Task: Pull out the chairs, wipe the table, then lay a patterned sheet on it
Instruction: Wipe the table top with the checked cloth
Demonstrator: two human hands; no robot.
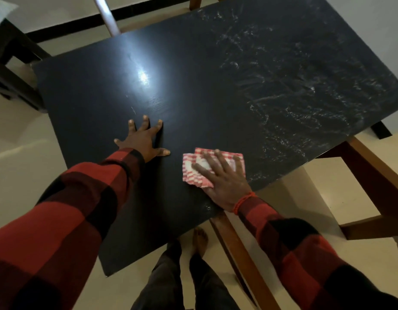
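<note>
A black rectangular table [193, 90] fills the middle of the view, with whitish wet streaks across its right half. My left hand [144, 139] lies flat on the tabletop with its fingers spread and holds nothing. Close to the table's near edge, my right hand [222, 177] presses flat on a folded red-and-white checked cloth [191, 173]. The cloth's right part is hidden under the hand.
A dark chair [12, 63] stands off the table's left corner. A brown wooden chair frame [372, 175] stands at the right, and another wooden frame [106, 16] shows behind the far edge. Pale floor surrounds the table; my legs and a bare foot [200, 240] are below.
</note>
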